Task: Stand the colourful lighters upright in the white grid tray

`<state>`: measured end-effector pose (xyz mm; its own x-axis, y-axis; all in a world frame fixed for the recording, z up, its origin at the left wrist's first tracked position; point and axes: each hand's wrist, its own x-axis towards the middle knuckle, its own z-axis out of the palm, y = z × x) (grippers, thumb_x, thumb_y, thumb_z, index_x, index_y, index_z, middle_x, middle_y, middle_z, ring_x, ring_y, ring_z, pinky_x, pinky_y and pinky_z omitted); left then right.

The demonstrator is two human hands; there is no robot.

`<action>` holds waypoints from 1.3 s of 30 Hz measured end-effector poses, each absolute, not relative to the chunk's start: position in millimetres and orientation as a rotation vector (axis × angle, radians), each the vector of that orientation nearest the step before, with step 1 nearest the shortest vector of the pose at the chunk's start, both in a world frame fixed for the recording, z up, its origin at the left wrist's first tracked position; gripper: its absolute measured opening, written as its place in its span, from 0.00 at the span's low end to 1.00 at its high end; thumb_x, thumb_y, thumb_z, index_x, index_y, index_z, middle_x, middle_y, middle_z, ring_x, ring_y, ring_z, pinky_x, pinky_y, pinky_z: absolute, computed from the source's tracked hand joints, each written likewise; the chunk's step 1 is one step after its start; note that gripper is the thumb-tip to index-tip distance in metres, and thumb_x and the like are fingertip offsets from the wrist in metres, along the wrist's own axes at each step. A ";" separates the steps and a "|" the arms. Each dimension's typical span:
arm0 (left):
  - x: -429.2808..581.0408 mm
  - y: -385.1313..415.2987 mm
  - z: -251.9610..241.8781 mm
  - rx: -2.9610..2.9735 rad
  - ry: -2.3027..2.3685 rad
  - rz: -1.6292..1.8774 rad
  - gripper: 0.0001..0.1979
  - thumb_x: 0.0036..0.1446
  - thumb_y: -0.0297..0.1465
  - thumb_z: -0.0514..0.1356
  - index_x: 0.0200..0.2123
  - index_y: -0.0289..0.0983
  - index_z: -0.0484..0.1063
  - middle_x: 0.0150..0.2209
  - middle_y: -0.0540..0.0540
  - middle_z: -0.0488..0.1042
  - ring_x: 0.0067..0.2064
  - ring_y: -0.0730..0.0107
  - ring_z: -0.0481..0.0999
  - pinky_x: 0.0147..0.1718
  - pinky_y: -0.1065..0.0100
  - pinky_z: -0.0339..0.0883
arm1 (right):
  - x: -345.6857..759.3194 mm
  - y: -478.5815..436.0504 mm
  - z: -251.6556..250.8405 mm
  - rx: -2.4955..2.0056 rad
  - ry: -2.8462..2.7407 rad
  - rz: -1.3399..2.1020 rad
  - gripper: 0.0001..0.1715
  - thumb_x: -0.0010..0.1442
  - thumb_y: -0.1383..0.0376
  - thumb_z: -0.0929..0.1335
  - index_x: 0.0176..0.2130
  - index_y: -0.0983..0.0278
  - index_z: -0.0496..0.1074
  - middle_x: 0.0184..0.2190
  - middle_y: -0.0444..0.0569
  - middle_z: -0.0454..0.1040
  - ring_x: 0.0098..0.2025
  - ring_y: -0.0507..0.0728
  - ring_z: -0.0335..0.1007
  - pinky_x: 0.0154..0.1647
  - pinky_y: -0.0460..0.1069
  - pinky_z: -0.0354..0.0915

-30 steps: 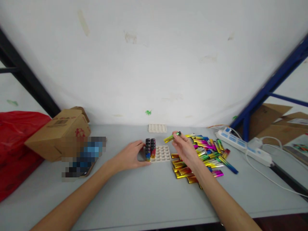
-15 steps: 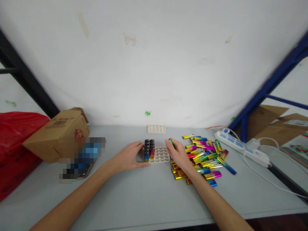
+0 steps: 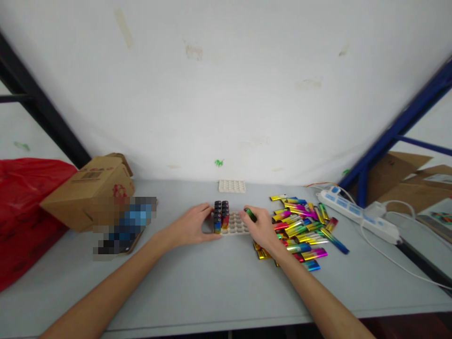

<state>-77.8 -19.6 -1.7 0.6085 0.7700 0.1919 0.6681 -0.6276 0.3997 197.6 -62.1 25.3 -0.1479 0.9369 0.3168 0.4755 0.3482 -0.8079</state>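
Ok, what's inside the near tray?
In the tray, upright lighters stand at left, with open holes beside them. The right hand, holding a green lighter, hides part of the right end; can't tell what's there.

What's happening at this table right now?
A person's right hand holds a green lighter at the right side of a white tray. The left hand curves around the tray's left end, where other lighters stand upright in two rows. A loose pile of lighters lies to the right, and a second tray near the wall.
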 end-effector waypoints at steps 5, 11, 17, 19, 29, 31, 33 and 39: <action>-79.2 -19.6 -2.0 2.542 1.141 0.526 0.29 0.61 0.57 0.74 0.52 0.41 0.79 0.52 0.37 0.84 0.55 0.41 0.85 0.60 0.49 0.78 | 195.2 -63.5 27.1 -1.257 -1.788 0.667 0.41 0.72 0.32 0.66 0.23 0.56 0.54 0.21 0.40 0.53 0.28 0.53 0.51 0.31 0.50 0.49; -79.0 -20.3 -1.9 2.546 1.162 0.506 0.30 0.61 0.57 0.74 0.52 0.40 0.80 0.55 0.36 0.84 0.57 0.40 0.84 0.61 0.49 0.78 | 195.6 -62.2 24.2 -1.270 -1.833 0.633 0.34 0.71 0.42 0.66 0.23 0.56 0.54 0.21 0.40 0.53 0.28 0.53 0.52 0.31 0.51 0.49; -78.4 -20.2 -0.2 2.557 1.172 0.488 0.30 0.61 0.58 0.75 0.52 0.40 0.79 0.54 0.36 0.84 0.56 0.40 0.85 0.59 0.49 0.78 | 197.6 -60.1 20.2 -1.282 -1.832 0.619 0.23 0.66 0.50 0.65 0.24 0.56 0.56 0.21 0.40 0.56 0.28 0.53 0.55 0.32 0.51 0.49; -78.6 -20.3 0.0 2.563 1.171 0.498 0.30 0.61 0.58 0.75 0.52 0.41 0.79 0.53 0.36 0.84 0.55 0.40 0.85 0.59 0.50 0.79 | 197.7 -60.3 20.7 -1.273 -1.840 0.619 0.23 0.67 0.51 0.66 0.25 0.56 0.57 0.21 0.39 0.56 0.27 0.54 0.55 0.32 0.50 0.51; -78.1 -21.0 0.6 2.537 1.154 0.517 0.29 0.60 0.58 0.74 0.50 0.42 0.79 0.51 0.38 0.84 0.54 0.41 0.85 0.57 0.49 0.79 | 205.2 -66.8 31.3 -1.001 -2.023 0.616 0.24 0.83 0.46 0.66 0.41 0.58 0.79 0.38 0.51 0.81 0.42 0.61 0.76 0.47 0.54 0.70; -78.3 -20.1 -0.8 2.543 1.151 0.526 0.28 0.60 0.58 0.75 0.50 0.43 0.79 0.52 0.38 0.84 0.54 0.41 0.84 0.57 0.49 0.79 | 207.1 -66.8 30.7 -0.957 -2.068 0.562 0.26 0.83 0.45 0.66 0.44 0.58 0.82 0.43 0.54 0.82 0.46 0.63 0.78 0.52 0.55 0.71; -78.5 -19.6 -2.0 2.544 1.160 0.511 0.28 0.60 0.58 0.75 0.50 0.43 0.79 0.51 0.38 0.84 0.54 0.41 0.84 0.57 0.49 0.79 | 208.2 -66.7 29.4 -0.958 -2.081 0.505 0.29 0.83 0.42 0.66 0.44 0.58 0.84 0.43 0.55 0.82 0.47 0.64 0.78 0.53 0.56 0.72; -78.2 -19.2 -1.9 2.547 1.146 0.521 0.29 0.60 0.59 0.75 0.51 0.43 0.79 0.53 0.38 0.84 0.56 0.40 0.84 0.59 0.49 0.78 | 208.9 -69.0 31.2 -1.020 -2.062 0.523 0.33 0.81 0.38 0.68 0.36 0.57 0.83 0.31 0.51 0.81 0.37 0.62 0.76 0.47 0.55 0.69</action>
<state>-78.2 -19.2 -1.9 0.6160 0.7614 0.2021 0.6528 -0.6369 0.4101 208.9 -69.0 31.2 -0.3897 0.8024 0.4520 0.4898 0.5963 -0.6361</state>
